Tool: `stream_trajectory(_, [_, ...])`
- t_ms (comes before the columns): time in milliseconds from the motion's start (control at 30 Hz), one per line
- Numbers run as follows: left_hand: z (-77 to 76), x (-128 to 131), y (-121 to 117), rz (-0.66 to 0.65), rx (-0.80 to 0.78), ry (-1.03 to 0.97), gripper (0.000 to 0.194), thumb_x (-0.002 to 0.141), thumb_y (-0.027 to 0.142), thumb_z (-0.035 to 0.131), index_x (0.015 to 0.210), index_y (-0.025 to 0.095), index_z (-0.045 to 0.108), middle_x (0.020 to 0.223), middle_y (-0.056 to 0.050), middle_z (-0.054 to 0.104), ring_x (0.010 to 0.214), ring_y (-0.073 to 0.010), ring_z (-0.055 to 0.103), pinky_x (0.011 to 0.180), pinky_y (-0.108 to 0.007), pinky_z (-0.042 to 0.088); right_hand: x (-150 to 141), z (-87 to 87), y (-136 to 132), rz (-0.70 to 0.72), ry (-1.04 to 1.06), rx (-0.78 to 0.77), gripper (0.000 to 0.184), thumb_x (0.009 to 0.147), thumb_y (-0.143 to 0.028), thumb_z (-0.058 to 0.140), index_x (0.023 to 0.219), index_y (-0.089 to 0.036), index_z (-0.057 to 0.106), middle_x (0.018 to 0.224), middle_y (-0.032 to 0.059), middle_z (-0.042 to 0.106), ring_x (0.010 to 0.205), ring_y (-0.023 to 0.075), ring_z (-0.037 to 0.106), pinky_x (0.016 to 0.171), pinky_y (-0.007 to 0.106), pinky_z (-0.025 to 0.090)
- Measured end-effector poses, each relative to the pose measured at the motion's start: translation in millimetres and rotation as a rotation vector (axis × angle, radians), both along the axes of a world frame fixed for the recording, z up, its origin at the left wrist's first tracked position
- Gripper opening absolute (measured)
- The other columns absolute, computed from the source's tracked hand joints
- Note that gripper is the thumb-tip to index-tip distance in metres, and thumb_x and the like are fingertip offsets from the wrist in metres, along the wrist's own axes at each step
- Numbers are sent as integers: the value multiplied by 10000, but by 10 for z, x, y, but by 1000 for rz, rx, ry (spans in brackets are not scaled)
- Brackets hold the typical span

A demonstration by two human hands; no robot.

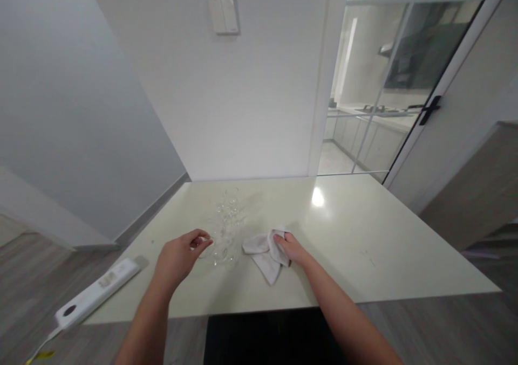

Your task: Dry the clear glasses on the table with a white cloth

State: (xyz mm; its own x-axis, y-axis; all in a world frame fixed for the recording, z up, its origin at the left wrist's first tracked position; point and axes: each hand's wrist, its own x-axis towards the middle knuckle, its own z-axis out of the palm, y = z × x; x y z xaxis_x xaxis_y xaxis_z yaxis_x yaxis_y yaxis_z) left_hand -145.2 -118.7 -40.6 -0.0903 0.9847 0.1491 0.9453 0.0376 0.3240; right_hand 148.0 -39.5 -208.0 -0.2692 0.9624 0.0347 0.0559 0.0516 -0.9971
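Note:
My left hand [184, 254] is closed in a pinch at the near left side of a cluster of clear glassware [224, 238]. Its fingertips seem to grip the edge of a clear glass, whose outline is too faint to make out fully. Several transparent pieces stand close together there, overlapping, so their exact shapes are hard to tell. In my right hand [293, 248] is a white cloth [263, 252], pinched between thumb and fingers. The cloth is bunched at the hand, and its loose corners hang toward the glassware without visibly touching it.
A pale glossy table [343, 235] carries everything. On its left edge lies a white power strip [99, 289] with a cord. Behind the table rises a white wall with a switch plate [224, 14]. To the right is a glass-paned door [372, 84]. A black object [271, 338] sits at the front edge.

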Motion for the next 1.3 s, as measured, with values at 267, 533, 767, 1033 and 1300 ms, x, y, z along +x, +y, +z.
stream_trajectory(267, [48, -226, 480, 47, -141, 271, 281, 827, 415, 500, 965, 240, 671, 894, -45, 727, 825, -241, 660, 628, -285, 389, 6, 21, 8, -3, -37, -15, 368, 831, -487, 518, 881, -151, 658, 849, 49, 676, 792, 188, 587, 708, 291, 442])
stream_trajectory(533, [108, -198, 766, 99, -187, 302, 252, 808, 378, 534, 984, 244, 654, 1016, -68, 725, 951, -264, 655, 728, -316, 448, 20, 26, 7, 5, -20, -8, 363, 833, -482, 521, 881, -149, 659, 873, 56, 688, 825, 202, 604, 762, 315, 449])
stream_trajectory(767, [96, -206, 780, 147, -178, 294, 313, 793, 365, 514, 1056, 241, 631, 1044, -101, 716, 979, -296, 649, 776, -373, 463, 19, 39, 1, -2, -28, -9, 380, 828, -498, 528, 910, -153, 667, 905, 63, 699, 854, 216, 615, 791, 337, 459])
stream_trajectory(1033, [58, -212, 779, 160, -188, 281, 383, 766, 361, 482, 1103, 238, 615, 1027, -97, 718, 989, -289, 645, 812, -377, 460, 21, 100, -22, -12, -42, -19, 385, 817, -508, 528, 885, -156, 669, 873, 56, 701, 849, 216, 611, 789, 335, 457])
stream_trajectory(1300, [183, -93, 530, 175, -10, 301, 529, 808, 419, 492, 1283, 186, 516, 1061, -154, 670, 1033, -360, 589, 870, -477, 427, 21, 111, -27, 4, -26, -20, 400, 813, -523, 532, 873, -148, 657, 849, 54, 689, 798, 203, 608, 758, 323, 457])
